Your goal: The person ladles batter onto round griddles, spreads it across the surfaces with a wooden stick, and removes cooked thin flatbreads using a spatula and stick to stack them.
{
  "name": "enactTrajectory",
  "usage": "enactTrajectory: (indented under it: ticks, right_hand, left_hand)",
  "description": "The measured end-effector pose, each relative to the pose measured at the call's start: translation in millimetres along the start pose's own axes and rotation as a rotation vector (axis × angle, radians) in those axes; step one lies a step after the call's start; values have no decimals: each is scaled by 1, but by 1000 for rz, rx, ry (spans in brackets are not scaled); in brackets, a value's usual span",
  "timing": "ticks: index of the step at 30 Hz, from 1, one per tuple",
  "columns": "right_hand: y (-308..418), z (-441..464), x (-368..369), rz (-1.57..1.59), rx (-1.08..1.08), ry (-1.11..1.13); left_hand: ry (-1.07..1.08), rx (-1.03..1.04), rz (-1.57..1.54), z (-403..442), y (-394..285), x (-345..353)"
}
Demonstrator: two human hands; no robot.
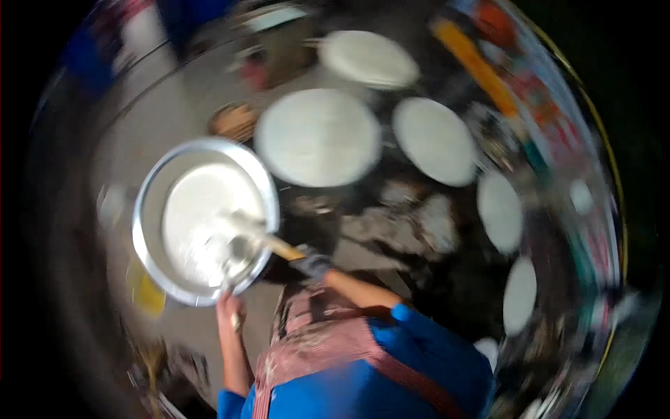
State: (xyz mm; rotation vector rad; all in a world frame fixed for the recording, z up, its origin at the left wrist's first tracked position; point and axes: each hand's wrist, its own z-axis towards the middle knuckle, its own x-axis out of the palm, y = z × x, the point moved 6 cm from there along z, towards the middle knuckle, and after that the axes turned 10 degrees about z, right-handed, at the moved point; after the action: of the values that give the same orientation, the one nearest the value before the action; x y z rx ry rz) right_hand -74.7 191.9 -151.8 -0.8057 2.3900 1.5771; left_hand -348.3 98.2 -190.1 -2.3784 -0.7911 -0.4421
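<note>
Two hands work over a pot of white liquid

Taking the view as a dial with twelve at the far edge, the wide metal pot [144, 209] sits at nine o'clock, with white liquid [192, 195] inside. The right hand [312, 264], in a dark glove, lies at the pot's four o'clock, its fingers wrapped round the wooden handle of a tool [283, 248]. The tool's pale, blurred head reaches over the rim towards the pot's middle; how deep it dips I cannot tell.

The bare left hand [229, 307] is at the pot's half past five, just by the rim. It clasps the handle of a ladle [239, 253], whose round metal bowl is inside the pot at half past four, close to the tool. Blur hides how each finger lies, and whether the hand touches the rim.

Pale discs curve across the view: a large one [317, 136] at twelve, beside the pot, another [368, 59] beyond it towards one, then others at two [434, 142], three [500, 211] and four [520, 295]. An orange bar [474, 63] slants at half past one. Something yellow [148, 293] shows at eight, beside the pot.
</note>
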Motion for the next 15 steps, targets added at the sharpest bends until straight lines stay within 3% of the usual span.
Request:
enactTrajectory:
  ticks: [1,2,3,4,5,8,10,12,13,14,15]
  right_hand:
    - [-36,25,25,86,-115,-64]
    - [-14,8,8,116,-117,-182]
    - [-25,12,13,96,-180,-233]
    - [-19,3,5,15,-85,-199]
    - [-42,15,19,-37,-117,-269]
    - [-29,-7,19,-6,-53,-259]
    - [-45,-29,13,-7,71,-329]
    - [-59,-54,3,33,106,-436]
    - [-49,-78,-2,92,100,-472]
    - [-40,-92,-13,284,9,-419]
    - [-35,-105,-21,412,45,-295]
  left_hand:
    - [346,-64,-241,-1,2,20]
    - [212,-91,-351,30,11,-14]
    - [253,-67,-294,26,13,-2]
    - [186,-168,-466,29,19,2]
    - [309,-211,-481,33,23,5]
    - [317,-150,-296,22,15,0]
    - [67,66,54,32,9,-32]
    - [219,-126,-115,17,16,1]
    - [272,-352,-384,-20,16,31]
    - [210,-282,-184,-15,15,29]
    - [298,-240,-171,-7,14,21]
